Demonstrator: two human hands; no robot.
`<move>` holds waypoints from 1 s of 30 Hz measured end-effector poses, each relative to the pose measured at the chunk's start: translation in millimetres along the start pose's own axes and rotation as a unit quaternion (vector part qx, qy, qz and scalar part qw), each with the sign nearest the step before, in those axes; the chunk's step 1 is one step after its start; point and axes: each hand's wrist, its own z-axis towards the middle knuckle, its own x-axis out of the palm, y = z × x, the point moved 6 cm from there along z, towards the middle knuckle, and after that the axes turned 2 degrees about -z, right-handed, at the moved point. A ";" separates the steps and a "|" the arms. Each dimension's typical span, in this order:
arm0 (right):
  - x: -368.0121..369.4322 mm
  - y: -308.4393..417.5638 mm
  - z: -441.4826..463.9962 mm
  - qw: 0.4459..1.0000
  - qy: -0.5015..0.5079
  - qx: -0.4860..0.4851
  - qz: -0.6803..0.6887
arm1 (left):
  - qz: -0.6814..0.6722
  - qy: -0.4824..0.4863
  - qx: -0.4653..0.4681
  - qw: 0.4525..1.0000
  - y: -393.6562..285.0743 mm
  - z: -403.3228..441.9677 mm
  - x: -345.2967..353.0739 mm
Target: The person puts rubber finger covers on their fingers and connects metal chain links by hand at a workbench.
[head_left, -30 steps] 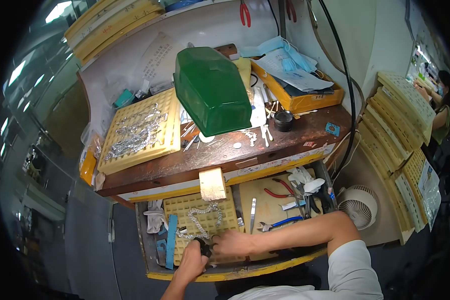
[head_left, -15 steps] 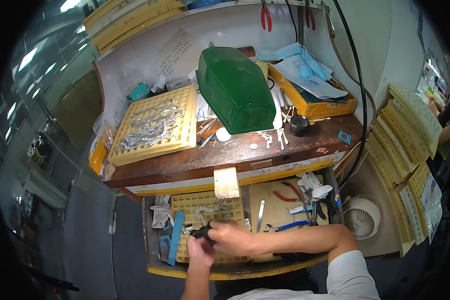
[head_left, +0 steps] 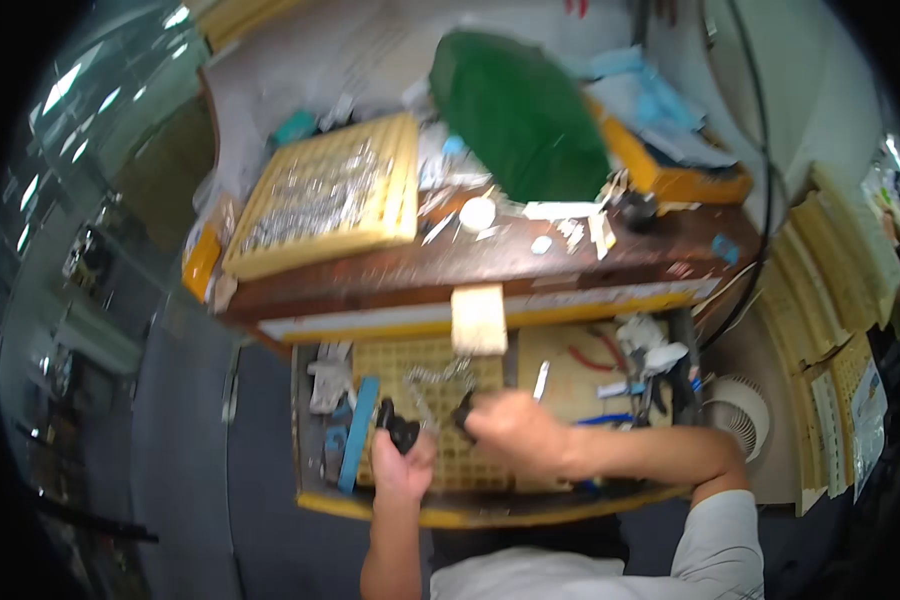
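Over the open drawer, my left hand [head_left: 402, 468] is closed around a small black object [head_left: 400, 428]. To its right, my right hand [head_left: 515, 425] is closed on another dark piece [head_left: 463, 415], blurred by motion. The two dark pieces are apart. Beneath the hands lies a yellow grid tray [head_left: 378, 362] with a silver chain [head_left: 438, 376] on it. A blue strip [head_left: 358, 435] lies along the tray's left side. What the dark pieces are cannot be made out.
In the drawer's right part are red-handled pliers [head_left: 592, 360], a blue-handled tool [head_left: 607, 419] and tweezers [head_left: 541, 381]. A wooden block [head_left: 479, 320] juts from the bench [head_left: 370, 278]. Above are a tray of chains [head_left: 410, 200], a green cover [head_left: 520, 115] and a fan [head_left: 738, 415].
My hands have moved apart, each with a dark piece, where they were together on a black object. The view has shifted, and the bench appears higher in it.
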 end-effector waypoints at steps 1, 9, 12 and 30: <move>8.8 -14.2 -3.6 1.000 0.005 0.021 0.007 | -0.098 0.015 0.004 0.995 -7.2 -6.8 3.4; 59.5 -33.8 -10.0 0.986 0.118 0.086 0.074 | -0.140 0.005 0.047 0.989 -36.7 -15.9 -19.9; 79.5 -23.4 -8.4 0.986 0.147 0.071 0.037 | -0.117 0.000 0.077 0.990 -38.7 -15.9 -24.8; 109.1 7.0 -24.3 0.964 0.160 -0.061 -0.205 | -0.038 -0.037 0.061 0.997 -24.2 -9.6 -47.1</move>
